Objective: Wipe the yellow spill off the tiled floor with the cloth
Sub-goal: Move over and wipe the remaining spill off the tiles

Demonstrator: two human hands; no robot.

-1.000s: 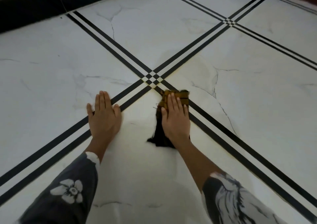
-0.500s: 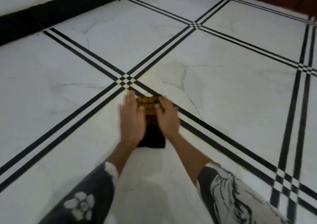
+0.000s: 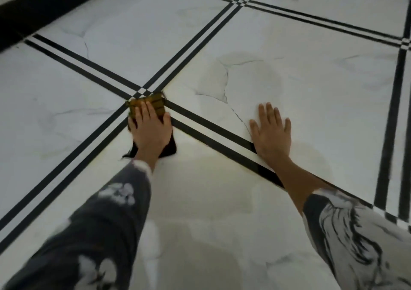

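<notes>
Your left hand [image 3: 152, 132] lies flat, fingers straight, pressing the dark folded cloth w/ yellow-stained end [image 3: 153, 105] onto the black-striped joint [image 3: 211, 129] of the white tiled floor [image 3: 311, 78] for wiping pressure. Right hand [image 3: 272, 136], open, palm on bare tile, braces you. Faint yellow spill film [image 3: 206, 169] possibly remains nearer you.

text: none readable | labels: none | signs: none

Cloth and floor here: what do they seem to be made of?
Cloth: looks like woven fabric, matte, mustard with dark lines at one end and black at the other; loose threads trail from a corner. Floor: probably glazed ceramic or porcelain tile, possibly polished stone. It is white with grey marble-like veins, black border stripes and a soft sheen.
</notes>
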